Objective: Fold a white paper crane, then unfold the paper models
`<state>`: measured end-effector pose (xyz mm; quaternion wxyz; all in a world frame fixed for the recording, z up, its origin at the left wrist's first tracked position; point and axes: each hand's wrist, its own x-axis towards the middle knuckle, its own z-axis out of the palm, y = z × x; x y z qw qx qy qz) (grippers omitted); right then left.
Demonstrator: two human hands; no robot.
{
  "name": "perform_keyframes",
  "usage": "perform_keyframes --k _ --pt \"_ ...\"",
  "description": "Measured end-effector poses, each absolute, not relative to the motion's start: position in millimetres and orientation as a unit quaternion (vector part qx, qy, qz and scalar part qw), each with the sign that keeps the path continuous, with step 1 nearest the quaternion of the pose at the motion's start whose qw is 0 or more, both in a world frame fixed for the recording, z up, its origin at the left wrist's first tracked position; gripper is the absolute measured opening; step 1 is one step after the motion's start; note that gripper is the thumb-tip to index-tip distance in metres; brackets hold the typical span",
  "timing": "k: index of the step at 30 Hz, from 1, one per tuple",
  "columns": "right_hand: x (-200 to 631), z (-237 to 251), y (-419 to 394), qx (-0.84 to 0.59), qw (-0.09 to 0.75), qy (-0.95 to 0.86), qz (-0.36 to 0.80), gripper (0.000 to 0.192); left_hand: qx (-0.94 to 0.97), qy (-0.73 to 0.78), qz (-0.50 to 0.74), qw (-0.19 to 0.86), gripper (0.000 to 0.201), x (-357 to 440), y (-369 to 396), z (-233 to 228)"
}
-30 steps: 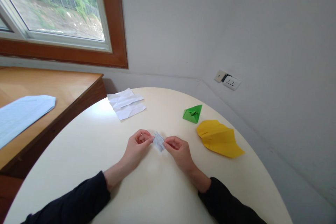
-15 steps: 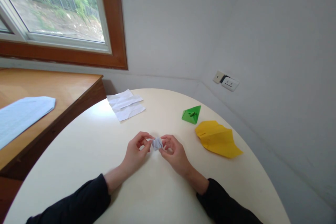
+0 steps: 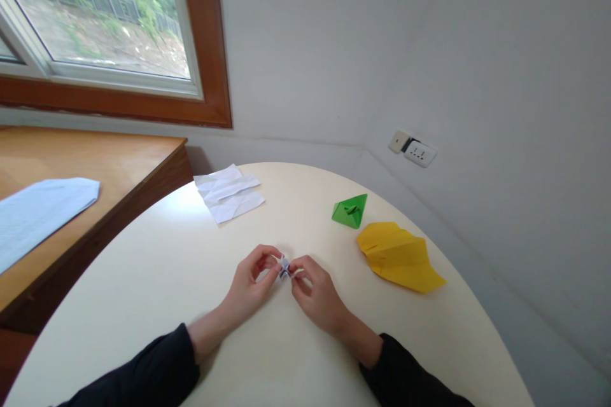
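Observation:
Between my two hands is a small folded white paper (image 3: 285, 268) with bluish shading, held just over the middle of the table. My left hand (image 3: 255, 276) pinches its left side between thumb and index finger. On the opposite side my right hand (image 3: 316, 292) grips it with thumb and fingertips. The fingers cover part of the paper, so its full folded shape is hard to make out.
The round cream table (image 3: 248, 356) has creased white paper sheets (image 3: 231, 194) at its far left. A green folded paper (image 3: 351, 211) and a yellow folded paper (image 3: 398, 257) lie to the right. A wooden desk (image 3: 128, 156) carrying pale folded paper (image 3: 45, 213) stands left.
My fingers have closed in on the small white paper, which now looks turned and shows less of its surface. My right hand has shifted slightly downward.

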<state>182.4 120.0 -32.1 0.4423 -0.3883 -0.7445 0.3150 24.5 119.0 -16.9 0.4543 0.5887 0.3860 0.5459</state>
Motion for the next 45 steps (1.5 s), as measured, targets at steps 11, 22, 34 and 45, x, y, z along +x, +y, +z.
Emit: perform_keyframes --k 11,22,34,45 --pt "182.2 -32.3 118.4 -0.386 0.444 -0.702 0.401 0.014 0.596 0.389 0.534 0.457 0.022 25.7 120.8 -20.5" --pt "182.3 -30.1 118.4 -0.372 0.445 -0.710 0.398 0.013 0.593 0.380 0.537 0.465 0.019 24.6 121.0 -21.3" --pt "182.6 -38.7 124.8 -0.377 0.448 -0.628 0.512 0.007 0.631 0.416 0.521 0.396 0.022 23.9 121.0 -17.6" --pt "186.6 -38.8 129.5 -0.408 0.446 -0.631 0.487 0.008 0.598 0.438 0.550 0.384 0.016 24.1 121.8 -17.5"
